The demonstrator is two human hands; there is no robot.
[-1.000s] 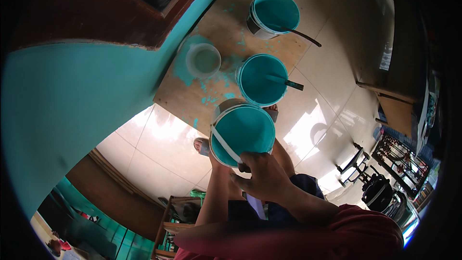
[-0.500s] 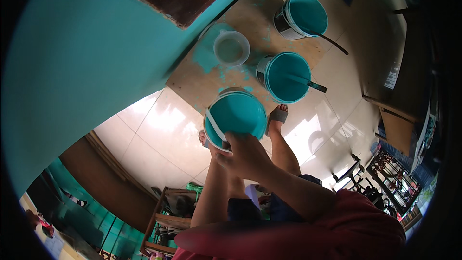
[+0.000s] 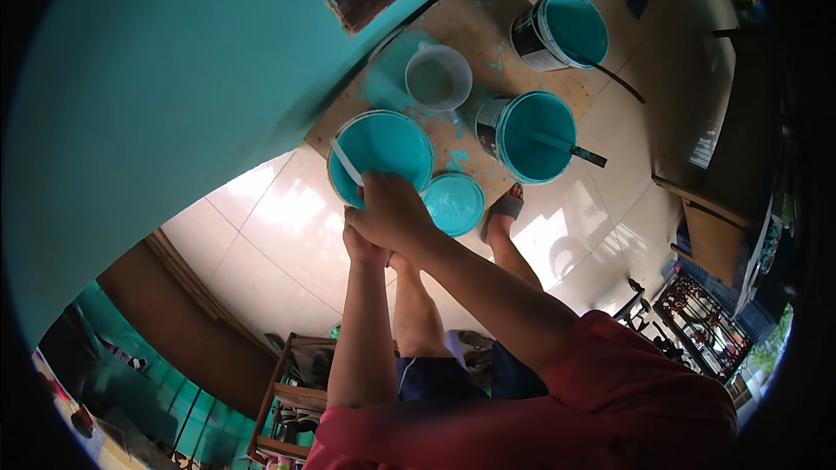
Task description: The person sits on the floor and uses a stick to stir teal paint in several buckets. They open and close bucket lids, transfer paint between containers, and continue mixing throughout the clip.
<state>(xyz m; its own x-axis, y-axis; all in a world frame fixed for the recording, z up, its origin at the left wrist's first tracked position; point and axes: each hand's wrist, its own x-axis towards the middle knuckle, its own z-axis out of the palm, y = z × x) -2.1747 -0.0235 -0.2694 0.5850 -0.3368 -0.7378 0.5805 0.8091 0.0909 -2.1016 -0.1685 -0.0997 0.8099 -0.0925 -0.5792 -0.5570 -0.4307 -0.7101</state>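
Note:
Both my hands are at the near rim of a bucket of teal paint (image 3: 387, 144) over the board's left edge. My right hand (image 3: 394, 209) is closed on the rim, beside a pale strip (image 3: 347, 161) that crosses the bucket's left side; I cannot tell whether it is a handle or a stick. My left hand (image 3: 364, 245) is under the right one against the bucket's near side, its fingers mostly hidden. Right of the bucket lies a round teal-coated lid (image 3: 455, 204). A translucent plastic jug (image 3: 438, 77) stands just beyond.
Two more paint buckets stand to the right, a nearer one (image 3: 538, 139) with a flat stick (image 3: 570, 150) and a farther one (image 3: 570, 28) with a dark stick (image 3: 620, 83). A paint-spotted board (image 3: 488, 4) lies along a teal wall (image 3: 174, 78). A wooden shelf (image 3: 300, 396) is at lower left.
The bucket in my hands has moved left and away from me, toward the wall side of the board. The round teal lid, hidden before, now shows.

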